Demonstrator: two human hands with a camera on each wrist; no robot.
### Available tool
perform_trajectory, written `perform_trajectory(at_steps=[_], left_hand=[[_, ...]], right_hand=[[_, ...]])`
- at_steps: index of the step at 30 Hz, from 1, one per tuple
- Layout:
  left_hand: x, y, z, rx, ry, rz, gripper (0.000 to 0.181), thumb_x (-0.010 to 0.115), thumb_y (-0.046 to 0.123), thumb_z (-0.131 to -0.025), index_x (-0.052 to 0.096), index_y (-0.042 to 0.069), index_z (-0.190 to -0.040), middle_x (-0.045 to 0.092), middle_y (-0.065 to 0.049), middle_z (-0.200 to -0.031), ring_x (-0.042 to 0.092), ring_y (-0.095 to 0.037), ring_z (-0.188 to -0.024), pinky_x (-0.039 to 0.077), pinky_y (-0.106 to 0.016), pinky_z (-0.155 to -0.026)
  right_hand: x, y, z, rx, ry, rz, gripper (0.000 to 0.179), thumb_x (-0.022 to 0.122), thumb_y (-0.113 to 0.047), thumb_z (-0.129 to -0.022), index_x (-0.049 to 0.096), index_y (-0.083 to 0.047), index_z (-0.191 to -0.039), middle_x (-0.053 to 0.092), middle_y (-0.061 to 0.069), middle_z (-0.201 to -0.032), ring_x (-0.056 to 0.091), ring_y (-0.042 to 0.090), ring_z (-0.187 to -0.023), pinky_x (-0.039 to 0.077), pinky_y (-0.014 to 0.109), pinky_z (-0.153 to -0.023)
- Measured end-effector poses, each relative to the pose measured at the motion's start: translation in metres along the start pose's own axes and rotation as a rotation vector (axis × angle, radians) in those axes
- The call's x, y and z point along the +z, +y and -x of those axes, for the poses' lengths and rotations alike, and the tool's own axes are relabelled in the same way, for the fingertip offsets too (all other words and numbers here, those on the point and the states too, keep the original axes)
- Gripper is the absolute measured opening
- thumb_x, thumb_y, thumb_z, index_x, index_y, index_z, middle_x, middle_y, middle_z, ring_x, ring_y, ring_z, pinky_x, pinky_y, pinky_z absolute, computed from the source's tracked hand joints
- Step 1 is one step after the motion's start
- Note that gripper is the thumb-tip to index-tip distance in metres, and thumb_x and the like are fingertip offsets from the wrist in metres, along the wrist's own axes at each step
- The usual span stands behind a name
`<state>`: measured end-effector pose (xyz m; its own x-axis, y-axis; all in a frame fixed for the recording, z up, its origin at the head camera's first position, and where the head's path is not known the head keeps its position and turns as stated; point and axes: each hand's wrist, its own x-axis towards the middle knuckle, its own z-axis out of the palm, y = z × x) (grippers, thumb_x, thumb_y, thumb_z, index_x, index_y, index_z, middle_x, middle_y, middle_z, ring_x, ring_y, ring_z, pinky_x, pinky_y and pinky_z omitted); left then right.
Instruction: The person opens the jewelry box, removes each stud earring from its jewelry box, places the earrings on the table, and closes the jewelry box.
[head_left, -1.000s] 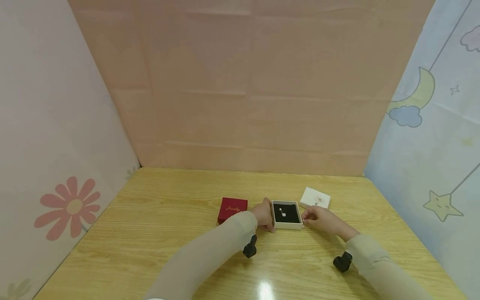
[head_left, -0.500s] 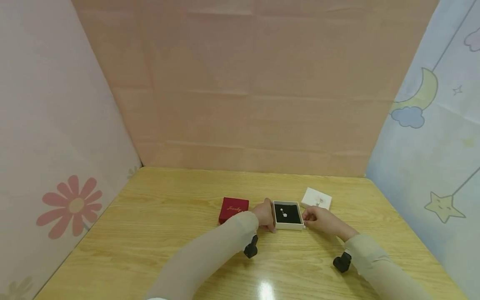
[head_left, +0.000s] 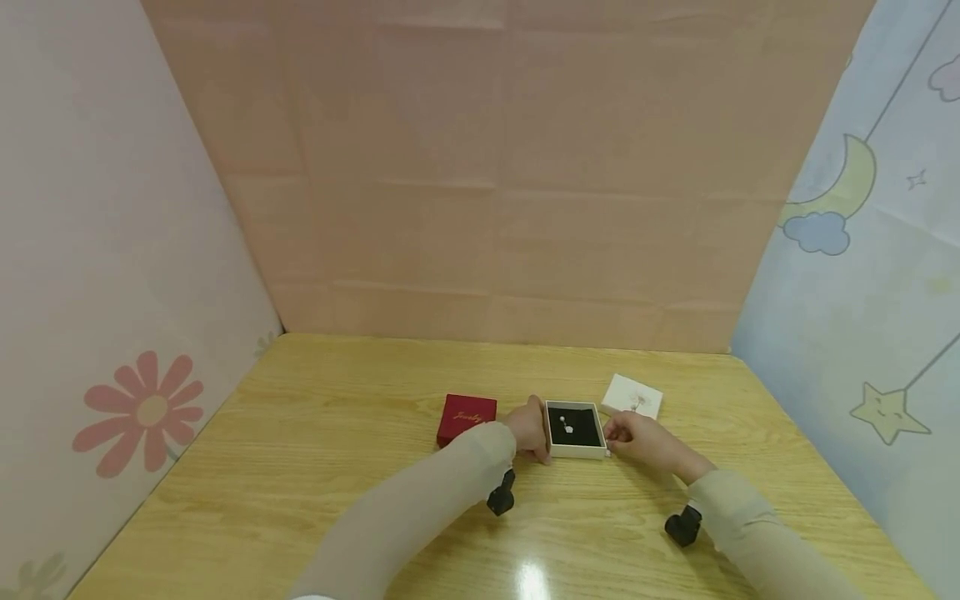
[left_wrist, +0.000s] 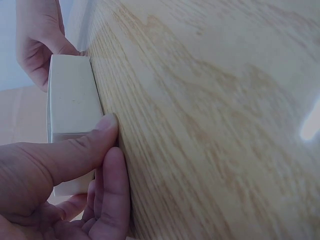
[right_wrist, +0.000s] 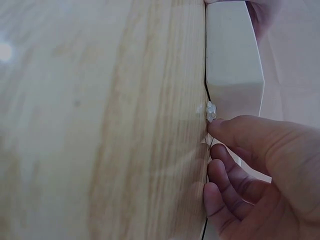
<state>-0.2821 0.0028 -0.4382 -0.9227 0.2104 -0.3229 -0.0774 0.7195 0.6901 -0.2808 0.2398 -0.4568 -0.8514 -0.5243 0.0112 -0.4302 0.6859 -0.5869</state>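
An open white box [head_left: 576, 453] with a black pad [head_left: 583, 419] stands on the table. On the pad lies an earring [head_left: 567, 429] with a small pearl and a white flower-shaped end. My left hand [head_left: 527, 431] holds the box at its left side; in the left wrist view the thumb [left_wrist: 85, 152] lies across its wall and the other fingers are curled. At the box's right front corner, my right hand [head_left: 641, 440] pinches a second earring, whose white, bead-like end [right_wrist: 211, 111] shows at the thumb tip close to the table. The rest of that piece is hidden by fingers.
Behind my right hand lies a white lid [head_left: 632, 397] with a floral print. A red jewelry box [head_left: 461, 417] stands left of my left hand, partly covered by the left sleeve [head_left: 420, 492]. A peach backdrop [head_left: 495, 250] rises at the wooden table's [head_left: 360, 392] far edge.
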Motion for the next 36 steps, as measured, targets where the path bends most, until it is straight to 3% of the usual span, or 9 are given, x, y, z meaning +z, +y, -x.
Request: perform_trajectory(at_steps=[10,18,26,30,36], left_hand=[[0.003,-0.001,-0.003,-0.004,0.002,0.015,0.081,0.089,-0.005,-0.059,0.040,0.010,-0.122,0.056,-0.011,-0.092,0.056,-0.019,-0.067,0.052,-0.027,-0.053],[0.003,-0.003,-0.005,-0.003,0.008,-0.010,0.081,0.090,-0.001,-0.058,0.040,0.011,-0.121,0.057,-0.010,-0.094,0.055,-0.019,-0.073,0.050,-0.027,-0.054],[-0.001,0.000,0.001,-0.006,-0.009,0.019,0.083,0.089,-0.002,-0.060,0.039,0.010,-0.125,0.057,-0.012,-0.096,0.056,-0.020,-0.071,0.053,-0.028,-0.054],[-0.003,0.001,0.003,0.001,-0.017,0.051,0.081,0.088,-0.005,-0.061,0.039,0.009,-0.123,0.056,-0.012,-0.096,0.057,-0.020,-0.069,0.055,-0.029,-0.056],[-0.002,0.000,0.002,0.008,-0.027,0.084,0.077,0.087,-0.008,-0.060,0.040,0.008,-0.118,0.056,-0.012,-0.093,0.058,-0.020,-0.067,0.055,-0.030,-0.056]], right_hand=[[-0.001,-0.003,0.002,0.021,-0.010,0.003,0.008,0.066,-0.004,-0.088,0.063,-0.004,-0.096,0.061,0.000,-0.082,0.052,0.005,-0.072,0.047,0.022,-0.063],[-0.012,-0.015,0.003,-0.031,-0.028,0.048,0.011,0.065,-0.003,-0.087,0.062,-0.004,-0.098,0.066,0.005,-0.092,0.061,0.014,-0.083,0.051,0.028,-0.071],[-0.031,-0.026,-0.003,-0.008,0.072,0.009,0.012,0.061,-0.007,-0.094,0.062,-0.003,-0.105,0.063,0.012,-0.105,0.063,0.025,-0.092,0.054,0.032,-0.075],[-0.032,-0.035,-0.014,-0.029,0.115,-0.031,0.016,0.060,-0.011,-0.095,0.062,-0.003,-0.109,0.062,0.014,-0.113,0.061,0.034,-0.104,0.054,0.043,-0.084],[-0.020,-0.046,-0.030,-0.056,0.105,-0.029,0.020,0.063,-0.014,-0.094,0.063,-0.005,-0.112,0.058,0.017,-0.124,0.050,0.043,-0.120,0.041,0.060,-0.096]])
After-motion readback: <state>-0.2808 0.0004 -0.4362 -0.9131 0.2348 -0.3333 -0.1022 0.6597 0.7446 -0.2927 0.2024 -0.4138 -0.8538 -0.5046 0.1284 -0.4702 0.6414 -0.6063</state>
